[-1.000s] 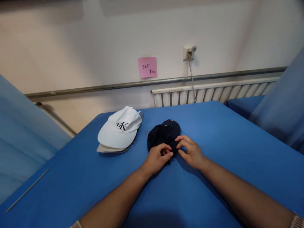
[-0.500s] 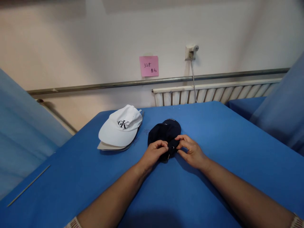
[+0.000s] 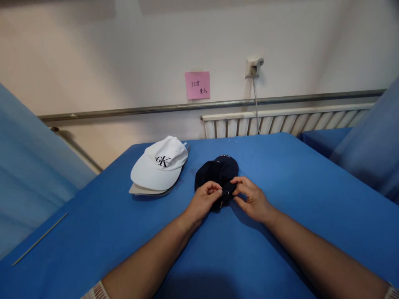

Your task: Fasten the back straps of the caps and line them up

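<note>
A: Anything sitting inside or under anything else?

B: Yep, hat pile around 8:30: white cap [image 3: 158, 166] with black lettering on top, beige brim [image 3: 141, 190] poking out beneath. Also the wall socket [image 3: 248, 68] at 1:30 has a plug [image 3: 254, 71] in it, cord [image 3: 256, 104] hanging down.

A: And the hands?

B: Both on the dark cap [image 3: 210, 171], just off center toward 5 o'clock, its brim pointing to about 1. Left hand [image 3: 203, 202] has thumb and fingers pinched together on the back end, right by a little metal buckle [image 3: 227, 193]. Right hand [image 3: 253, 202] is half curled, fingertips against the cap's edge; honestly can't tell if it's gripping or just touching.

A: What's it all lying on?

B: A blue table [image 3: 280, 178]. Thin stick [image 3: 40, 239] on it out at 8 o'clock.

A: Room?

B: Pale wall [image 3: 93, 54], pink note [image 3: 197, 92] with handwriting at 12, metal rail [image 3: 140, 111] just below it running from about 9:30 to 2:30, white radiator [image 3: 264, 113] under that toward 2:30. Blue curtains at 9 (left curtain [image 3: 28, 178]) and 3 (right curtain [image 3: 370, 153]).
</note>
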Demonstrator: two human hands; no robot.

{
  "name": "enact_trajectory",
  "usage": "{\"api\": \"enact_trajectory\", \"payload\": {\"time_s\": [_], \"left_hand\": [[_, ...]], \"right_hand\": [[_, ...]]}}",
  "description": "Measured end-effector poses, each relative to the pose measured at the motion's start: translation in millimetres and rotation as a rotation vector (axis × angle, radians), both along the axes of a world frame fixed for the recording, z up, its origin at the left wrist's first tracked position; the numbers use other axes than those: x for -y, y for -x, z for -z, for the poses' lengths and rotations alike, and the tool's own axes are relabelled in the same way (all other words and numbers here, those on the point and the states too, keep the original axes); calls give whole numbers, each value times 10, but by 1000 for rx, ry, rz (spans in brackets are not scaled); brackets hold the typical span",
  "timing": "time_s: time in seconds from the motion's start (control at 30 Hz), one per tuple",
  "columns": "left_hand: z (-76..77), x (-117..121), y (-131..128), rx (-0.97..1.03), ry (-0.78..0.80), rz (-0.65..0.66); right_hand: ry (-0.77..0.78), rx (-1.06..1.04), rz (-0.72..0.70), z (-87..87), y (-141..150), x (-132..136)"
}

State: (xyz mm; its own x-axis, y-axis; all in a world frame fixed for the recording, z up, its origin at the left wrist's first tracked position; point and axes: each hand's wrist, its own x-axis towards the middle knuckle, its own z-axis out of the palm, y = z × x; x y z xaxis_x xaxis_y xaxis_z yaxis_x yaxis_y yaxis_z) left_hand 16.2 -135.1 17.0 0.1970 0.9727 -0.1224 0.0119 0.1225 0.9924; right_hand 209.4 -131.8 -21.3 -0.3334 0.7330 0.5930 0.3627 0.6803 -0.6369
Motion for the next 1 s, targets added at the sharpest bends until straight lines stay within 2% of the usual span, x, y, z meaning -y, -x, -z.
{"api": "enact_trajectory", "payload": {"time_s": [0.17, 0.33, 0.6, 0.77, 0.87, 1.0], "left_hand": [[-2, 26, -15, 0, -18, -32], [9, 9, -5, -75, -101, 59], [33, 17, 42, -437, -336, 46], [-5, 33, 62, -672, -525, 46], [-17, 26, 72, -670, -582, 72], [19, 20, 72, -612, -576, 97]], "right_hand": [[-29, 1, 5, 14, -4, -11], [-26, -3, 19, 17, -6, -9], [-18, -15, 21, 10, -10, -7], [-24, -24, 15, 15, -16, -20], [-28, -22, 7, 20, -17, -23], [-29, -13, 0, 11, -13, -10]]}}
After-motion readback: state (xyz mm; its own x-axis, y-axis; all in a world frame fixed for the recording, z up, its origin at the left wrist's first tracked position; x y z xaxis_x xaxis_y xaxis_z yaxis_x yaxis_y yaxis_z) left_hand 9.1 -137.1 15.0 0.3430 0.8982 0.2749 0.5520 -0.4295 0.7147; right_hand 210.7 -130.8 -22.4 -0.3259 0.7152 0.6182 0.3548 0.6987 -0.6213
